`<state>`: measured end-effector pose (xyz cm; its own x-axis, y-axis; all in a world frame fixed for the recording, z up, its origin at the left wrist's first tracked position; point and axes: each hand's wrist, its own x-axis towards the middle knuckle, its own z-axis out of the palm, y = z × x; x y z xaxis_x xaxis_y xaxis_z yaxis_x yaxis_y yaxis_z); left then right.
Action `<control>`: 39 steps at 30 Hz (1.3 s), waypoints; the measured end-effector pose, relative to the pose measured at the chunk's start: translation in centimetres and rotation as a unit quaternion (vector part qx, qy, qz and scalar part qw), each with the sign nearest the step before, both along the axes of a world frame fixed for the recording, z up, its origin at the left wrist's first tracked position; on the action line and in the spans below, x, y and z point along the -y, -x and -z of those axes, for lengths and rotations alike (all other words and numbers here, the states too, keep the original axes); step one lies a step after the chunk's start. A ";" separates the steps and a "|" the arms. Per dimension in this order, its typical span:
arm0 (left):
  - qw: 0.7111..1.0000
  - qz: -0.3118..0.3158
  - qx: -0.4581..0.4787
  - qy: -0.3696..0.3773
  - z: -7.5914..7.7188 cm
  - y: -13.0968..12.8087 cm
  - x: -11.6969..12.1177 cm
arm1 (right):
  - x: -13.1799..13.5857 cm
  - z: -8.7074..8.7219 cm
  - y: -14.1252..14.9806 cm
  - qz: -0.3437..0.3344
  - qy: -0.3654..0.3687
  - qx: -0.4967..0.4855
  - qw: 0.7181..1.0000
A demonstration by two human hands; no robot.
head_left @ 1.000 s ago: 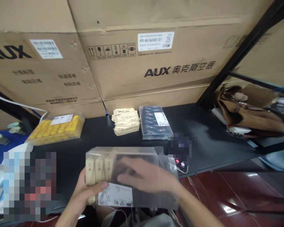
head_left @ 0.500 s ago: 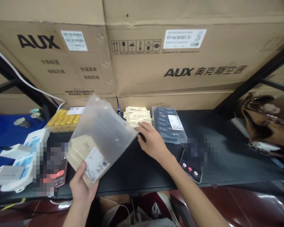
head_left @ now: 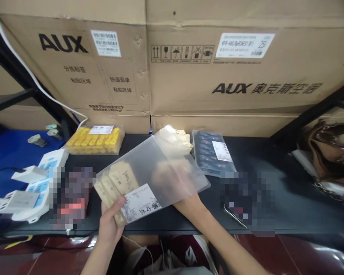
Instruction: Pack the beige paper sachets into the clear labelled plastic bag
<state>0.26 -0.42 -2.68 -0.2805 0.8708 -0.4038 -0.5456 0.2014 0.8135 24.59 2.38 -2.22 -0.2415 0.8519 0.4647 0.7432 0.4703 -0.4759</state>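
Observation:
My left hand (head_left: 111, 217) grips the lower left end of a frosted plastic bag (head_left: 149, 160), thumb on its front by a white printed label (head_left: 141, 202). Several cream packets (head_left: 122, 177) lie side by side inside this end of the bag. Behind the bag's right half is my right hand (head_left: 174, 177), blurred by the plastic. A pale cream shape shows at its fingers and looks like a packet; whether the hand is inside the bag I cannot tell. Beyond the bag's upper edge sits a pile of cream packets (head_left: 183, 139), partly covered.
A clear pack of yellow packets (head_left: 94, 141) lies back left, a pack of dark blue packets (head_left: 208, 152) back right. A white power strip (head_left: 46, 183) with plugs is at left. Two blurred phones lie at the front. Large cartons (head_left: 183, 84) wall the back; a brown bag (head_left: 332, 152) stands right.
My right hand has drawn back from the cream pile to behind the bag. My left hand has turned the bag flatter and moved it right. The view has shifted slightly.

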 end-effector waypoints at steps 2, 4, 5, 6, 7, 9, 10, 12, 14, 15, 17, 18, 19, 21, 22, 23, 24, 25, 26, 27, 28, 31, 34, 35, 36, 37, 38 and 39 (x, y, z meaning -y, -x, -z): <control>1.000 0.006 0.010 0.001 0.3 0.4 -0.2 | 0.4 0.0 -0.6 -0.016 0.005 -0.032 0.999; 1.000 0.008 0.010 -0.004 0.3 0.4 -0.2 | 0.4 0.0 -1.0 -0.012 0.020 -0.069 0.997; 1.000 0.006 0.008 -0.006 0.2 0.3 -0.1 | 0.3 -0.1 -1.1 -0.009 0.026 -0.079 0.996; 1.000 0.002 0.006 -0.009 0.1 0.1 0.0 | 0.4 -0.1 -1.1 -0.008 0.027 -0.079 0.996; 1.000 -0.005 0.003 -0.013 -0.1 0.0 0.1 | 0.5 -0.1 -1.0 -0.009 0.023 -0.070 0.997; 1.000 -0.019 0.001 -0.025 -0.4 -0.3 0.2 | 1.3 -0.1 -0.4 -0.005 0.005 -0.031 1.000; 0.999 -0.024 0.003 -0.029 -0.4 -0.4 0.2 | 1.9 0.0 -0.1 0.002 -0.001 -0.012 1.000; 0.999 -0.034 0.008 -0.028 -0.5 -0.4 0.1 | 3.4 0.1 0.5 0.016 0.003 0.009 1.000; 0.999 -0.038 0.006 -0.030 -0.5 -0.3 0.0 | 4.9 0.1 0.8 0.022 0.013 0.023 0.999; 0.999 -0.038 0.001 -0.034 -0.5 -0.2 -0.1 | 5.5 0.1 0.8 0.024 0.017 0.031 0.999; 0.999 -0.033 -0.010 -0.040 -0.6 -0.2 -0.2 | 6.5 -0.1 0.5 0.027 0.021 0.052 0.998; 0.998 -0.034 -0.014 -0.041 -0.7 -0.2 -0.2 | 6.9 -0.3 0.2 0.030 0.024 0.057 0.998; 0.998 -0.038 -0.018 -0.043 -0.7 -0.3 -0.3 | 7.2 -0.5 -0.2 0.030 0.031 0.055 0.998; 0.997 -0.051 -0.025 -0.048 -0.7 -0.4 -0.3 | 7.7 -1.1 -1.2 0.022 0.049 0.040 0.998; 0.997 -0.056 -0.030 -0.052 -0.7 -0.4 -0.3 | 7.8 -1.4 -1.7 0.019 0.057 0.030 0.998; 0.996 -0.057 -0.034 -0.056 -0.6 -0.4 -0.3 | 7.9 -1.6 -2.2 0.020 0.064 0.021 0.998; 0.996 -0.053 -0.037 -0.059 -0.5 -0.4 -0.3 | 7.9 -1.9 -2.6 0.029 0.070 0.017 0.997; 0.996 -0.046 -0.040 -0.061 -0.4 -0.4 -0.3 | 7.9 -2.0 -2.8 0.049 0.074 0.018 0.996; 0.996 -0.041 -0.043 -0.061 -0.3 -0.4 -0.3 | 7.7 -2.2 -2.9 0.076 0.082 0.024 0.993; 0.996 -0.038 -0.046 -0.061 -0.2 -0.3 -0.3 | 7.5 -2.2 -2.8 0.105 0.093 0.033 0.990; 0.996 -0.036 -0.049 -0.060 -0.1 -0.3 -0.3 | 7.2 -2.3 -2.6 0.130 0.107 0.043 0.985; 0.997 -0.024 -0.053 -0.051 0.2 0.1 -0.2 | 6.0 -2.6 -2.3 0.156 0.167 0.035 0.973; 0.998 -0.003 -0.047 -0.034 0.7 0.7 0.1 | 4.8 -3.7 -3.9 0.135 0.236 -0.104 0.957; 0.999 0.003 -0.043 -0.031 0.7 0.8 0.3 | 4.6 -4.2 -4.8 0.128 0.244 -0.179 0.944; 0.999 0.007 -0.040 -0.029 0.7 0.8 0.4 | 4.5 -4.7 -5.8 0.126 0.236 -0.262 0.927; 0.999 0.013 -0.038 -0.028 0.5 0.7 0.5 | 4.5 -5.3 -6.6 0.128 0.209 -0.343 0.907; 0.999 0.019 -0.038 -0.028 0.3 0.6 0.7 | 4.7 -5.8 -7.4 0.132 0.169 -0.416 0.884; 0.998 0.028 -0.040 -0.027 0.0 0.4 0.7 | 5.0 -6.4 -7.9 0.132 0.121 -0.476 0.861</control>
